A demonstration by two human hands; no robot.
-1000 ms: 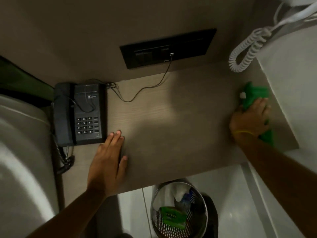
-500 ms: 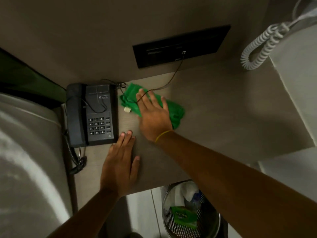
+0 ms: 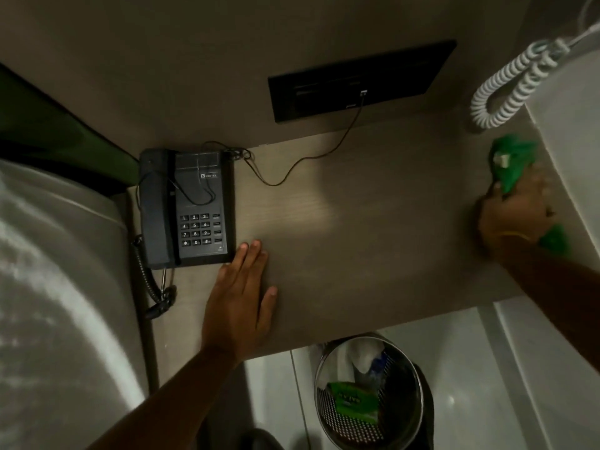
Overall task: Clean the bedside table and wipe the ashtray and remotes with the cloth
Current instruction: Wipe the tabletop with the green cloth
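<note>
The bedside table (image 3: 373, 222) is a pale wood top seen from above. At its far right edge my right hand (image 3: 513, 219) presses a green cloth (image 3: 511, 164) flat against the surface; the hand is blurred. My left hand (image 3: 238, 303) lies flat, fingers together, on the table's front left, beside the lower right corner of a black telephone (image 3: 188, 206). No ashtray or remotes are visible.
A thin black cable (image 3: 311, 160) runs from the phone to a dark wall panel (image 3: 360, 79). A white coiled cord (image 3: 506, 89) hangs at the upper right. A metal mesh bin (image 3: 370, 394) with rubbish stands below the front edge. Bedding (image 3: 58, 287) lies left.
My right hand swept the green cloth from the right edge across to beside the phone, then back to the far right edge. My left hand stayed flat in place.
</note>
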